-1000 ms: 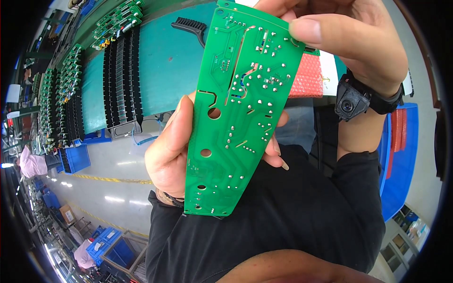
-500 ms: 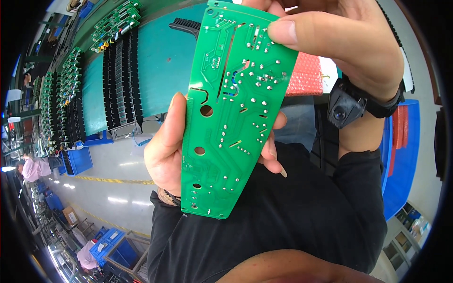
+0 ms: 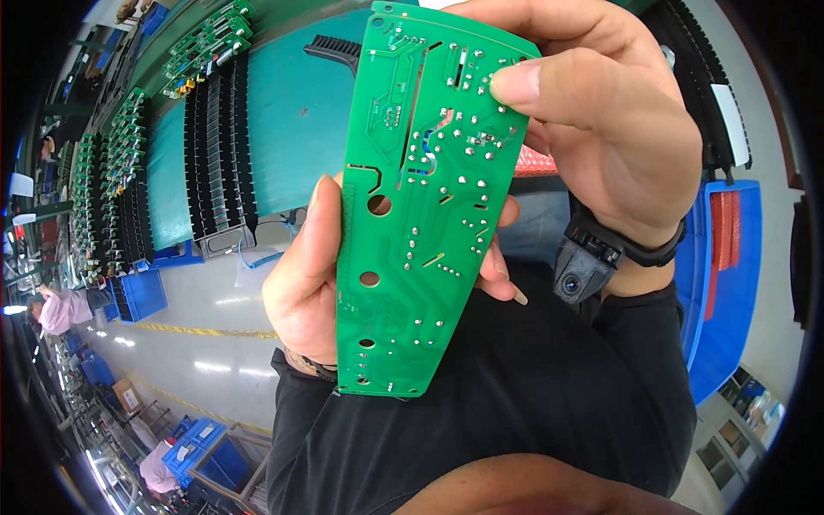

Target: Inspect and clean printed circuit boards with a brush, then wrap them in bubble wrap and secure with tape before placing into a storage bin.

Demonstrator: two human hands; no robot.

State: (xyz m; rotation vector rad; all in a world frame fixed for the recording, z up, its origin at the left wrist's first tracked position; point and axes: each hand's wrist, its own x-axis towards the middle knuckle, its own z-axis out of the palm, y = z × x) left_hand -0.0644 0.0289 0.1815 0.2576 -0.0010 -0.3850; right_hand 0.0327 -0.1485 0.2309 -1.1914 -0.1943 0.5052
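Note:
A long green circuit board (image 3: 403, 232), wider at its far end, is held up in front of my body with its soldered side facing me. Shiny solder joints, slots and several round holes show on it. My left hand (image 3: 302, 283) grips its left edge, with the thumb along that side and fingertips coming out past the right edge from behind. My right hand (image 3: 601, 112) pinches the far right corner, thumb on the soldered face and fingers behind. A small black camera (image 3: 579, 273) is strapped to my right wrist. The board's other face is hidden.
On the green bench (image 3: 287, 112) lies a black brush (image 3: 335, 48). Black slotted racks (image 3: 219, 154) stand at left, beside rows of populated boards (image 3: 127, 142). Red bubble wrap (image 3: 534, 163) lies behind the board; a blue bin (image 3: 738, 283) is at right. Two people in pink work far left.
My right hand and wrist have shifted left and toward me, its thumb sliding slightly down the board. The board has turned slightly, its near end moving right. More bubble wrap is covered.

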